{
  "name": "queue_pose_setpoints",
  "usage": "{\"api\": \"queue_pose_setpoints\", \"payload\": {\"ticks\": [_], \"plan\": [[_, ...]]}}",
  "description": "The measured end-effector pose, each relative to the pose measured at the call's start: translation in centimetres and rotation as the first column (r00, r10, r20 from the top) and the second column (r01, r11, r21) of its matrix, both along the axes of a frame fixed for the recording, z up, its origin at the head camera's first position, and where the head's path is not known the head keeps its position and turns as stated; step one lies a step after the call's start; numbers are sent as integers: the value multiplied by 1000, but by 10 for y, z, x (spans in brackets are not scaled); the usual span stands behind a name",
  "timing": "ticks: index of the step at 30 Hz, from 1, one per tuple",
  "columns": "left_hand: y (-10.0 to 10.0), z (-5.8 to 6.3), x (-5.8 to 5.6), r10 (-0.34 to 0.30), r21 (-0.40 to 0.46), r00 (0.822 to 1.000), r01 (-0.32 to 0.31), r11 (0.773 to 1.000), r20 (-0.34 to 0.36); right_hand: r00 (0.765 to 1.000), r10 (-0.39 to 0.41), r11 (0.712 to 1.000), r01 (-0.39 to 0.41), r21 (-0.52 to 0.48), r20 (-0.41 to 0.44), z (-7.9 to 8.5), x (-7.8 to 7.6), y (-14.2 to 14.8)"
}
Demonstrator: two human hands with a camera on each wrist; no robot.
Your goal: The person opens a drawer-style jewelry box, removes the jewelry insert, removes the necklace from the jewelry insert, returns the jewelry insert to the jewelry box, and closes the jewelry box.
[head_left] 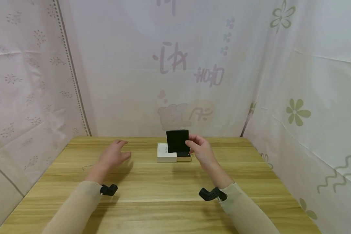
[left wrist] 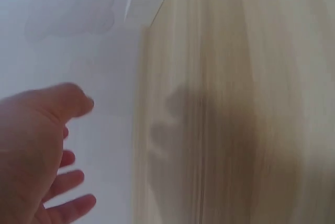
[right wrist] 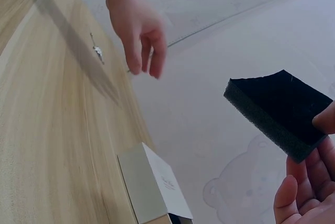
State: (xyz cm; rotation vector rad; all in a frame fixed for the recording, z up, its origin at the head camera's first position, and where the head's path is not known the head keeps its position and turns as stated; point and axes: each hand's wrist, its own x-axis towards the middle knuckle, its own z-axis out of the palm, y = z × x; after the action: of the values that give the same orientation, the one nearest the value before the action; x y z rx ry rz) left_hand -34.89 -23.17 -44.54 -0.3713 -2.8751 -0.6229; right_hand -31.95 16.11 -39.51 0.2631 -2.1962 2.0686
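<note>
My right hand (head_left: 203, 151) pinches a thin square of black foam (head_left: 176, 141) by its right edge, thumb on the near face. In the right wrist view the foam pad (right wrist: 288, 103) shows a smooth dark face and a rough grey-black side. Behind and below it on the table lies a white box (head_left: 166, 158), its yellowish-edged inner part (head_left: 184, 159) showing dark inside at the right. My left hand (head_left: 112, 155) hovers to the left of the box with its fingers apart, holding nothing. In the left wrist view that hand (left wrist: 31, 145) touches no object.
A thin silvery piece, perhaps a chain (right wrist: 97, 51), lies on the wooden table (head_left: 152, 195) near the left hand. Patterned pale curtains (head_left: 123, 81) hang behind the table and along both sides.
</note>
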Motion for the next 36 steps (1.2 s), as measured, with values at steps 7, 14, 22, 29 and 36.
{"api": "queue_pose_setpoints", "payload": {"ticks": [7,14,22,29,36], "plan": [[33,-8,-5,-165,18,986,166,986,-10,1000,-8,1000,8,3,0,-2,-1,-1],[64,-14,-7,-256,14,966,256,966,-18,1000,-11,1000,11,26,-1,-4,-1,0],[93,-25,-10,-301,9,954,301,954,-18,1000,-15,999,14,45,11,-5,2,-1],[110,-31,-10,-338,7,941,338,941,22,1000,-2,999,2,36,10,-5,2,-2],[118,-43,-12,-357,-38,934,357,933,15,1000,-3,999,3,37,10,-7,0,0]]}}
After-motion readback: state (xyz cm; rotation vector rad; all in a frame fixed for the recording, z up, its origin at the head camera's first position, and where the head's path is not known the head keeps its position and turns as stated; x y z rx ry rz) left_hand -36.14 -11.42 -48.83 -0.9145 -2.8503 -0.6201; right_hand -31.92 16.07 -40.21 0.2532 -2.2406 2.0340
